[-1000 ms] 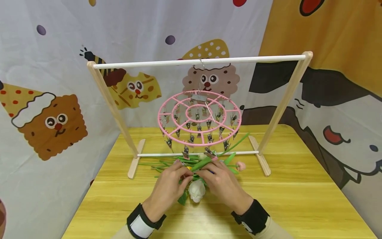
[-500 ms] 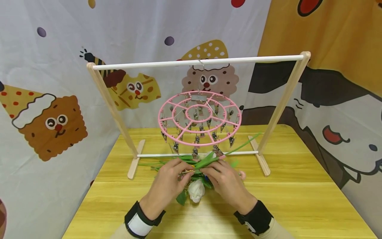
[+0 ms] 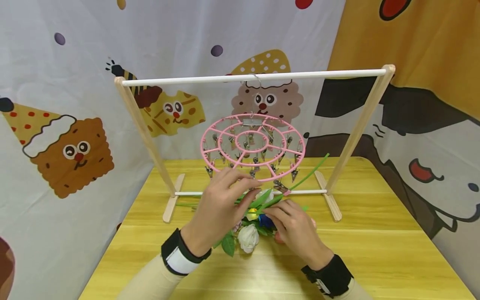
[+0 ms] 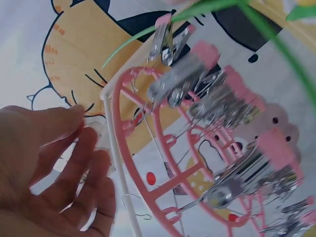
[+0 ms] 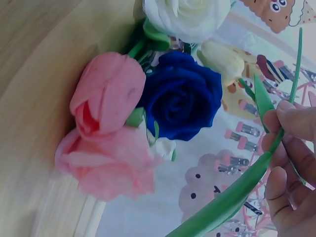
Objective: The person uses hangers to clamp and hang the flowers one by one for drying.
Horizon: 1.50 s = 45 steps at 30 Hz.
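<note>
My right hand (image 3: 296,227) pinches a green stem (image 5: 280,136) with a long leaf (image 5: 222,202); I cannot tell which bloom it carries. The stem's far part rises to the right, close to a tilted metal clip (image 3: 280,186) with pink tips, and whether that clip grips it is unclear. Raised at the front of the pink round clip hanger (image 3: 262,180) is my left hand (image 3: 221,204), fingers loosely bent and nothing visibly held. Below lie flowers: a white rose (image 3: 248,238), a blue rose (image 5: 180,96), a yellow bloom (image 3: 252,214) and a pink tulip (image 5: 106,94).
The hanger hangs from a white rail (image 3: 180,80) between two wooden uprights (image 3: 140,125) on a wooden table (image 3: 382,250). Several clips (image 4: 247,173) dangle from its rings. A cartoon-print cloth (image 3: 168,37) stands behind.
My left hand has left the stem and risen towards the hanger's front clips. The right hand has stayed on the stem, shifting slightly right. The hanger's clips have swung.
</note>
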### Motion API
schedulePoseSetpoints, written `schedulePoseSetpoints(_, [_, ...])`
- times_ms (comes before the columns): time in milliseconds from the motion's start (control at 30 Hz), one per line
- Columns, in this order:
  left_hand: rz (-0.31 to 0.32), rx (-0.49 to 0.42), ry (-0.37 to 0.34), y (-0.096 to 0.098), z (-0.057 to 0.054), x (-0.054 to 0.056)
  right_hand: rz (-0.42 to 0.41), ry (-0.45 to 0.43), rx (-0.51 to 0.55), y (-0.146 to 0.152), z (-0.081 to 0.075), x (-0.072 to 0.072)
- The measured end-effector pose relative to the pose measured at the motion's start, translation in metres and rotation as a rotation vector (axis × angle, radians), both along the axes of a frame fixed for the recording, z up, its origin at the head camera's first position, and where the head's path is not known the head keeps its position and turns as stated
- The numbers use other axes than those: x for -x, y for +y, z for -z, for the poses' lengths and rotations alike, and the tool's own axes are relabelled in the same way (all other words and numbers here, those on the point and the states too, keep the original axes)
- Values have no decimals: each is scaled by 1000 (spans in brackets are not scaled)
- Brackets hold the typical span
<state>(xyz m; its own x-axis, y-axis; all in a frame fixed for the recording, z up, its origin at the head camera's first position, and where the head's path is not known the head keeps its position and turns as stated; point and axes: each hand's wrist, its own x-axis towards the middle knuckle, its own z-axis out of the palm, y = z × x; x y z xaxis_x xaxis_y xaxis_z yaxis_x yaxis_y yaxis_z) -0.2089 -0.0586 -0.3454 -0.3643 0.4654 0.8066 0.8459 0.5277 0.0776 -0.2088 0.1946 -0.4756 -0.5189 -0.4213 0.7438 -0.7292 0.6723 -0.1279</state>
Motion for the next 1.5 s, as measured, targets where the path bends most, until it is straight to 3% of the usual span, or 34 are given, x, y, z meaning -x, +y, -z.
schedulePoseSetpoints(133, [-44, 97, 2, 8, -10, 10, 1, 1, 18, 7, 0, -2])
schedulePoseSetpoints(333, [-72, 168, 3, 12, -14, 18, 22, -1, 52, 19, -1, -2])
schedulePoseSetpoints(800, [-92, 152, 5, 2, -17, 21, 47, -53, 152, 48, 3, -4])
schedulePoseSetpoints(1033, [-85, 140, -1, -10, -18, 24, 32, 10, 217, 55, 1, -3])
schedulePoseSetpoints(1300, [-89, 135, -57, -28, -15, 29, 28, 54, 253, 62, -3, -2])
schedulePoseSetpoints(1500, [-109, 140, -46, -43, -13, 34, 27, 68, 271, 67, -2, -1])
